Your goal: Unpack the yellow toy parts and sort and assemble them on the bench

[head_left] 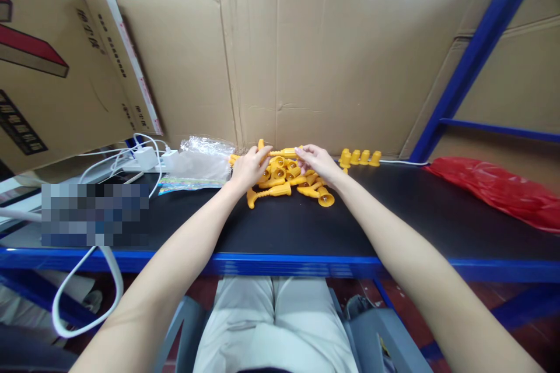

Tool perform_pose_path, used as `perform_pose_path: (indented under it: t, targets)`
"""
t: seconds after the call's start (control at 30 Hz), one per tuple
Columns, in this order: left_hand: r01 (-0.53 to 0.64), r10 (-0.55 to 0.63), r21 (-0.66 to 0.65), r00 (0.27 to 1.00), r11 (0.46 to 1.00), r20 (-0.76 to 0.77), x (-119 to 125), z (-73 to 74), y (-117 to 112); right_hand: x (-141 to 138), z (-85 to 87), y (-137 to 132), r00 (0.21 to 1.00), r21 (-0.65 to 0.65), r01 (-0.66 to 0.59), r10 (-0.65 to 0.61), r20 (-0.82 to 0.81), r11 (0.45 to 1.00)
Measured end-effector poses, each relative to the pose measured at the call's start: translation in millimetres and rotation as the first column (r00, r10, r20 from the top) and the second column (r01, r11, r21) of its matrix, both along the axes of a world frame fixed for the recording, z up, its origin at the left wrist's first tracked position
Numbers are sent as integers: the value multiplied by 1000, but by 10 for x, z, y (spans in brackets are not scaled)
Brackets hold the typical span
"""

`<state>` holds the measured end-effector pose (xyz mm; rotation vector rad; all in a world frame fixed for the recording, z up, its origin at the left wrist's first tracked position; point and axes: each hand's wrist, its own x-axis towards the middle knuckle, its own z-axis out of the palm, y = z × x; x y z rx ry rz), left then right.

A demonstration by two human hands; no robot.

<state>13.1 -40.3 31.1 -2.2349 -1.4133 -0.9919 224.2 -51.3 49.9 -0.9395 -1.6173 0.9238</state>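
A yellow T-handled plastic piece with a ribbed shaft lies level between my two hands, above a pile of similar pieces. My left hand is closed around its handle end. At the other end, the fingers of my right hand pinch the wider tip. Below them sits the pile of yellow plastic pieces, several with round cup ends facing me. One T-handled piece lies at the front of the pile, and a flared cup end shows at its right.
Small yellow caps stand in a row at the back. Left are a clear plastic bag, white chargers and cables. A red plastic bag lies right on the black tabletop. Cardboard walls the back.
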Motion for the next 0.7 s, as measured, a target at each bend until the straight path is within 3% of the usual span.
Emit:
perform_pose_path:
  t: [0.17, 0.37, 0.53, 0.7]
  targets:
    - [33, -34, -34, 999, 999, -29, 7, -15, 17, 148, -33, 127, 983, 257, -74, 27, 183, 963]
    - [24, -27, -56, 998, 998, -48, -7, -17, 16, 197, -70, 120, 848, 539, -25, -268, 457, 842]
    - [18, -26, -72, 993, 997, -114, 21, 6, -27, 127, -68, 40, 655, 627, -41, -453, 605, 778]
    - [13, -24, -75, 989, 997, -149, 75, -3, -59, 99, -61, 23, 499, 627, -60, -521, 693, 777]
